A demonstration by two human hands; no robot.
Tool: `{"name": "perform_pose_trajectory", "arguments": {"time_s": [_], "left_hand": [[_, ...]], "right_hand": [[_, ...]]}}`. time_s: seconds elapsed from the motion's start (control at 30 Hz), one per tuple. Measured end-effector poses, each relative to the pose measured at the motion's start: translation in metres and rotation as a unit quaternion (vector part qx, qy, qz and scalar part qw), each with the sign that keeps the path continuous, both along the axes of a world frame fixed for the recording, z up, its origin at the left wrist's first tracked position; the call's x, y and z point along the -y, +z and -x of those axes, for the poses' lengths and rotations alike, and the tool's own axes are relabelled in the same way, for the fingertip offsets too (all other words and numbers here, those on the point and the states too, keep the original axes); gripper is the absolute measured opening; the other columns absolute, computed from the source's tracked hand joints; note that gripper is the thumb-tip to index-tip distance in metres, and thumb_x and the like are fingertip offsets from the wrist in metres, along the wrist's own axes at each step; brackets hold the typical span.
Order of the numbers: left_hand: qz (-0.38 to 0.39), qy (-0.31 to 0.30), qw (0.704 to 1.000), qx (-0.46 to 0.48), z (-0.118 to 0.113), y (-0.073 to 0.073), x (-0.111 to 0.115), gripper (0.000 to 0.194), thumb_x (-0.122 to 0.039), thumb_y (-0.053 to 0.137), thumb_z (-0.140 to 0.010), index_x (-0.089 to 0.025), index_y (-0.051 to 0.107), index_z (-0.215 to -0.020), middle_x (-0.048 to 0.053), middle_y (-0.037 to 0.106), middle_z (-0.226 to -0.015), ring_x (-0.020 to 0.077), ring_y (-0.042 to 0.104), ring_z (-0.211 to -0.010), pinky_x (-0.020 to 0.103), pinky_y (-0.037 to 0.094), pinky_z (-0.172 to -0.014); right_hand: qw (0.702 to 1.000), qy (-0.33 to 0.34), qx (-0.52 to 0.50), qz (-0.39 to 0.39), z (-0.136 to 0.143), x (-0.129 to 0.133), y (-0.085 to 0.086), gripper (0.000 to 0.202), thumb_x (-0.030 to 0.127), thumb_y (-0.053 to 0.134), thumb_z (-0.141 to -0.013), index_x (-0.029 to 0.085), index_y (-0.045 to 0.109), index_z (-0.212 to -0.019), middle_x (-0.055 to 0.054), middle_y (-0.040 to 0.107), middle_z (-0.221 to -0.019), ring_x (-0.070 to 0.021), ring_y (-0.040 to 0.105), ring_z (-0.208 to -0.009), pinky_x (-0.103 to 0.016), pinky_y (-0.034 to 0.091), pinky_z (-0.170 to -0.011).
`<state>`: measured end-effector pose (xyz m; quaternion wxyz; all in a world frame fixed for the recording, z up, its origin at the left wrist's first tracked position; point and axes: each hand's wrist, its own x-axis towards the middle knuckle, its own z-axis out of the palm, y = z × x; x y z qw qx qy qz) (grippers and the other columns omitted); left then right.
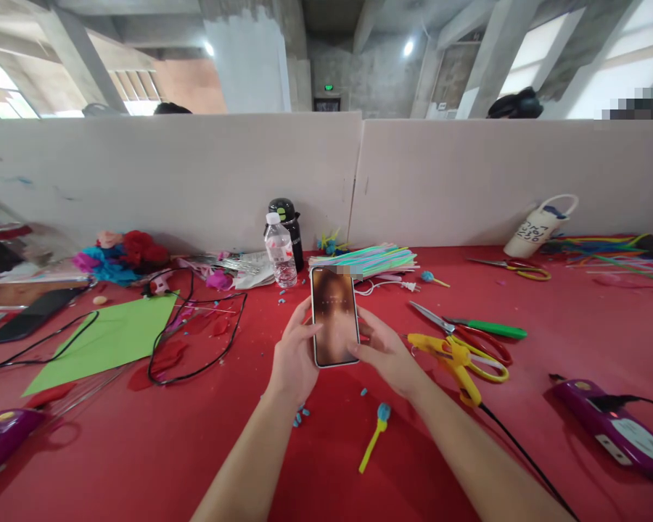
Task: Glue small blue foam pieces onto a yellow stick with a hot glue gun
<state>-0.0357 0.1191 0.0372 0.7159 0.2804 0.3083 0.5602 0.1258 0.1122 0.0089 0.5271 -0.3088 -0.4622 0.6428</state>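
"One smartphone (334, 319) observed. Where, and how held?"

"Left grip (297, 355) and right grip (384, 348) closed about its opposite edges, screen in view. Position: over the red surface (196, 449), left of the yellow glue gun (440, 349), with a clear water bottle (280, 254) beyond."

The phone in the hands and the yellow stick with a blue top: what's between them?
In the head view, one small blue bit shows on the red table between the phone and the stick.
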Motion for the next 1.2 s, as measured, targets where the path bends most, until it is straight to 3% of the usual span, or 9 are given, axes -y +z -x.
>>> {"name": "perform_pose_trajectory", "arguments": {"time_s": [0.17, 0.33, 0.43, 0.63, 0.8, 0.93, 1.1, 1.2], "left_hand": [[0.001, -0.004, 1.000, 0.016, 0.001, -0.002, 0.001, 0.065, -0.017, 0.064, -0.072, -0.025, 0.052, -0.136, 0.007, 0.073, -0.111, 0.0297, 0.068, -0.102, 0.043, 0.054, -0.086], [-0.019, -0.015, 1.000, 0.007, -0.002, -0.004, 0.003, 0.068, -0.017, 0.063, -0.072, -0.026, 0.051, -0.139, 0.006, 0.072, -0.112, 0.0294, 0.068, -0.102, 0.043, 0.054, -0.087], [-0.042, -0.017, 0.999, 0.006, -0.005, -0.005, 0.004, 0.066, -0.016, 0.063, -0.071, -0.024, 0.053, -0.136, 0.007, 0.070, -0.119, 0.0289, 0.068, -0.105, 0.042, 0.053, -0.090], [-0.074, -0.035, 0.997, 0.003, -0.009, -0.004, 0.007, 0.063, -0.015, 0.063, -0.071, -0.026, 0.056, -0.133, 0.006, 0.069, -0.123, 0.0289, 0.066, -0.109, 0.043, 0.052, -0.094], [-0.073, -0.045, 0.996, -0.002, -0.012, -0.007, 0.008, 0.065, -0.015, 0.063, -0.070, -0.027, 0.055, -0.134, 0.006, 0.067, -0.125, 0.0304, 0.065, -0.111, 0.045, 0.051, -0.095], [-0.080, -0.046, 0.996, -0.003, -0.014, -0.009, 0.008, 0.067, -0.016, 0.063, -0.069, -0.026, 0.054, -0.135, 0.007, 0.067, -0.124, 0.0307, 0.065, -0.111, 0.045, 0.051, -0.095], [-0.082, -0.035, 0.996, -0.007, -0.013, -0.011, 0.007, 0.067, -0.016, 0.062, -0.070, -0.027, 0.053, -0.136, 0.006, 0.068, -0.121, 0.0296, 0.066, -0.107, 0.045, 0.051, -0.093], [-0.083, -0.033, 0.996, 0.001, -0.012, -0.012, 0.006, 0.068, -0.016, 0.062, -0.071, -0.027, 0.051, -0.138, 0.006, 0.068, -0.121, 0.0291, 0.067, -0.106, 0.045, 0.051, -0.093]], "right_hand": [[1.000, 0.013, -0.010, -0.007, -0.002, 0.000, -0.001, 0.061, 0.031, 0.075, -0.081, 0.029, 0.055, -0.138, -0.006, 0.066, -0.130, -0.0270, 0.062, -0.120, -0.046, 0.048, -0.103], [0.998, -0.059, 0.012, 0.019, 0.000, -0.002, -0.008, 0.043, 0.036, 0.072, -0.084, 0.030, 0.063, -0.126, -0.003, 0.075, -0.109, -0.0247, 0.070, -0.102, -0.044, 0.053, -0.096], [0.997, -0.079, 0.009, 0.008, 0.002, -0.003, -0.009, 0.039, 0.037, 0.073, -0.082, 0.029, 0.066, -0.120, -0.003, 0.075, -0.109, -0.0253, 0.069, -0.104, -0.042, 0.054, -0.094], [0.995, -0.095, 0.034, -0.024, 0.003, -0.002, -0.005, 0.047, 0.036, 0.079, -0.075, 0.026, 0.063, -0.118, -0.005, 0.075, -0.106, -0.0270, 0.070, -0.099, -0.042, 0.057, -0.085], [0.993, -0.113, 0.032, -0.031, 0.005, -0.003, -0.011, 0.049, 0.036, 0.080, -0.074, 0.024, 0.061, -0.117, -0.007, 0.074, -0.109, -0.0268, 0.070, -0.101, -0.041, 0.056, -0.087], [0.991, -0.123, 0.053, -0.012, 0.005, -0.004, -0.015, 0.055, 0.037, 0.082, -0.070, 0.023, 0.059, -0.119, -0.007, 0.075, -0.104, -0.0272, 0.071, -0.092, -0.040, 0.057, -0.078], [0.995, -0.094, 0.021, -0.026, -0.001, -0.008, -0.017, 0.046, 0.038, 0.074, -0.077, 0.025, 0.063, -0.120, -0.004, 0.075, -0.109, -0.0257, 0.069, -0.104, -0.041, 0.053, -0.093], [0.994, -0.094, 0.048, -0.027, -0.004, -0.010, -0.018, 0.044, 0.036, 0.070, -0.080, 0.025, 0.064, -0.123, -0.003, 0.076, -0.107, -0.0244, 0.069, -0.101, -0.041, 0.052, -0.094]]}}
